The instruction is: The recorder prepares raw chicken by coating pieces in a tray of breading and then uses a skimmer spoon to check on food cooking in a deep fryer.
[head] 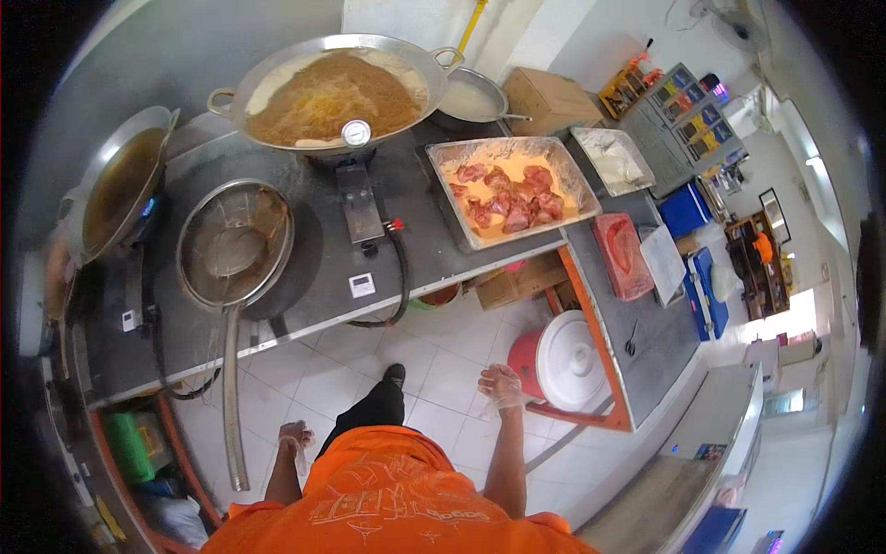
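My left hand [295, 435], in a clear plastic glove, hangs below the counter's front edge, right of a long strainer handle [234, 408]. It appears to hold nothing, its fingers loosely bent. My right hand [500, 385], also in a clear glove, is beside a red tub with a white lid [574, 360] and looks bare of any object, fingers half curled. On the dark counter before me, a metal tray [471, 239] holds raw meat pieces [516, 197] on orange-tinted powder. A large two-handled wok [239, 104] contains foaming brown oil, with a dial thermometer [356, 133] at its rim.
Left, a second wok [124, 180] holds dark oil near a person's blurred arm [59, 277]. A round mesh strainer [235, 242] lies over a metal bowl. A gas hose [403, 277] loops past the counter edge. Scissors [630, 339] and a red block [621, 256] lie right.
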### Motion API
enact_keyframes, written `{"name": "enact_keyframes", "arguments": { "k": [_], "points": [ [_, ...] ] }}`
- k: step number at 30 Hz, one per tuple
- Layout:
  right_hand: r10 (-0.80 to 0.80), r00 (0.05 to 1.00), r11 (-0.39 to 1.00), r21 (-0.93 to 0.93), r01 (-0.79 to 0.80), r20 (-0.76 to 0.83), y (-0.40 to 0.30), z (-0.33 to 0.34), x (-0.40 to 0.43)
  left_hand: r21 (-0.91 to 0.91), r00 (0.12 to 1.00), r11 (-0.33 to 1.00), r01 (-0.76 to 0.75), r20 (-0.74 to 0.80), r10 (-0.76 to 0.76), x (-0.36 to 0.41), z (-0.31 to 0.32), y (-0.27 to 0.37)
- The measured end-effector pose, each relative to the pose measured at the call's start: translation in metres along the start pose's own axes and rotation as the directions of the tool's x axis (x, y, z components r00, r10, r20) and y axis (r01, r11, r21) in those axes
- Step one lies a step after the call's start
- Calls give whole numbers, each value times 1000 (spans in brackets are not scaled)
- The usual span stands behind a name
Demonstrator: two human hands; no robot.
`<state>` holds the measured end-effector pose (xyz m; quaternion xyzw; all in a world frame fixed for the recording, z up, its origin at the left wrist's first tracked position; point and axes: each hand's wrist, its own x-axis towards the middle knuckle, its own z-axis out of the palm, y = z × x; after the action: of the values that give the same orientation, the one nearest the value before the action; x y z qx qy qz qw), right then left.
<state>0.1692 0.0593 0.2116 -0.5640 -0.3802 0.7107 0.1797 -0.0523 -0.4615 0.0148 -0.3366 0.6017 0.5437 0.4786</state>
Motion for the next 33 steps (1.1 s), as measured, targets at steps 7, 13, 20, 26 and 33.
{"name": "enact_keyframes", "arguments": {
  "k": [7, 13, 20, 26, 33],
  "points": [
    [-280, 958, 951, -122, 285, 64, -180, -25, 90, 121, 978, 970, -210, 9, 210, -57, 177, 84],
    [-554, 789, 760, -226, 610, 266, -349, -12, 216, 165, 871, 871, -463, 266, 412, -204, 388, 241],
    [-674, 546, 284, -507, 814, 498, -493, 43, 452, -167, 765, 845, -508, 363, 532, -185, 632, 345],
    [-506, 469, -245, -642, 726, 724, -524, 115, 565, 666, 796, 711, -225, -295, 528, -106, 757, 436],
    [-186, 808, -166, -828, 535, 559, -494, 132, 630, 537, 766, 832, -138, -475, 433, 38, 767, 444]
  ]
}}
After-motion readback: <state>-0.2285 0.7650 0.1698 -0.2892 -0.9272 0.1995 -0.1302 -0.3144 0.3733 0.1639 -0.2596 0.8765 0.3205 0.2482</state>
